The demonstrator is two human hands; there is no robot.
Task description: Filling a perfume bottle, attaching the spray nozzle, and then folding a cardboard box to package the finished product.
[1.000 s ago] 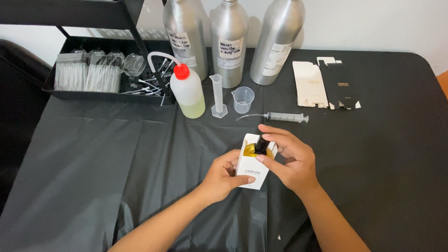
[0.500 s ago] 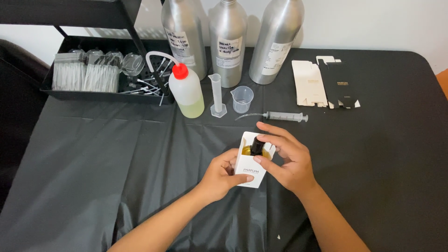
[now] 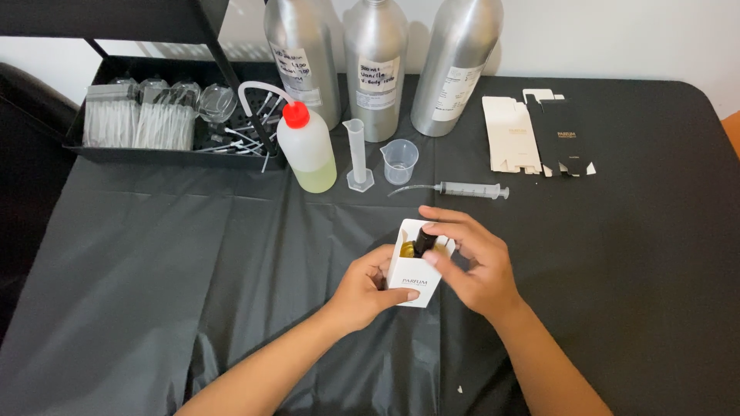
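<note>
Hands seating a bottle in a small white cardboard carton point(image 3: 408, 279) at the near middle of the black-covered table point(image 3: 154, 270).

Head view: left hand point(image 3: 362, 291) grips the carton's side; right hand point(image 3: 470, 262) pinches the black-capped amber glass bottle point(image 3: 422, 243) inside it. Glass looks fragile and slippery, carton light and crushable; the cap seems the safest hold.

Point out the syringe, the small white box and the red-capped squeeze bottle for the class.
syringe point(image 3: 469, 189): head view, middle of the barrel.
small white box point(image 3: 412, 283): head view, front face.
red-capped squeeze bottle point(image 3: 307, 158): head view, translucent body.
</note>
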